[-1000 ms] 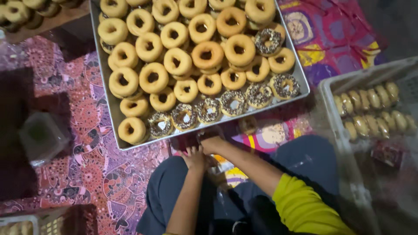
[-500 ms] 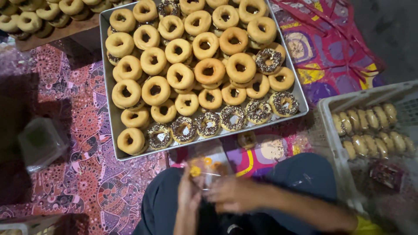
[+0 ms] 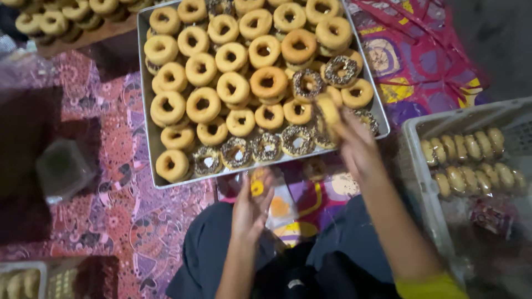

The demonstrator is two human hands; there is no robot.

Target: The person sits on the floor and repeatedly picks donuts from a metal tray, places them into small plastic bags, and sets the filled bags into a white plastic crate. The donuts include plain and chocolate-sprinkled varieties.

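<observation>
The right hand [image 3: 354, 145] is gripping a plain golden ring doughnut [image 3: 328, 111] above the near right corner of the shallow metal tray [image 3: 145, 105], while the left hand [image 3: 252, 206] is pinching open a clear plastic bag [image 3: 277, 202] nearer, ready to receive.

clear plastic bag [image 3: 277, 202] — left hand [image 3: 252, 207], red packet [image 3: 490, 217] — crate [image 3: 421, 124]

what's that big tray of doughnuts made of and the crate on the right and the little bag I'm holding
Tray: likely metal, with a dull grey sheen and thin folded rim. Crate: looks like pale grey moulded plastic with thick walls. Bag in the left hand: seemingly thin clear plastic film, glossy, though blurred.
</observation>
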